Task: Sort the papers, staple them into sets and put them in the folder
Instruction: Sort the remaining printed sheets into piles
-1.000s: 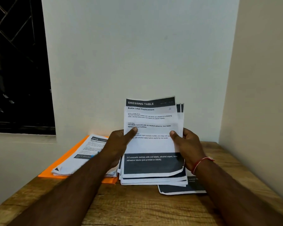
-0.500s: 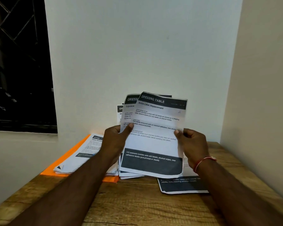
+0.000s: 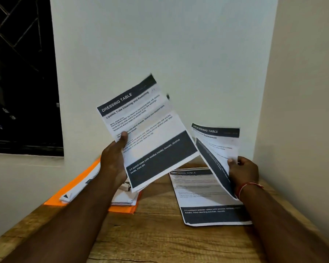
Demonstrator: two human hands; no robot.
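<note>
A pale wall (image 3: pixel 160 44) is filling most of the frame, with a dark window (image 3: pixel 17 73) sitting at the upper left. A wooden desk (image 3: pixel 160 236) is running across the bottom.

An orange folder (image 3: pixel 122 209) is lying flat at the lower left of the desk, and a pile of printed papers (image 3: pixel 124 199) is resting on top of it. A single sheet (image 3: pixel 198 192) headed "DRESSING TABLE" is lying face up on the desk at the lower right, well apart from the folder.

Both forearms are reaching up from the bottom edge of the frame. The left hand (image 3: pixel 113 160) is gripping a bundle of sheets (image 3: pixel 150 130) in the air at the centre of the frame, above the pile, with the thumb pressing on the front page and the fingers hidden behind. The bundle is tilting to the right, and its top page is headed "Lipstick Tube Cleaning and Resealing".

The right hand (image 3: pixel 243 171) is pinching another sheet (image 3: pixel 217 147) by its right edge, at centre right, above the sheet on the desk. This page is bending, its lower left part curling toward the camera. The two held lots are apart, with only a narrow gap between their near corners.

A red thread (image 3: pixel 249 186) is circling the right wrist.
</note>
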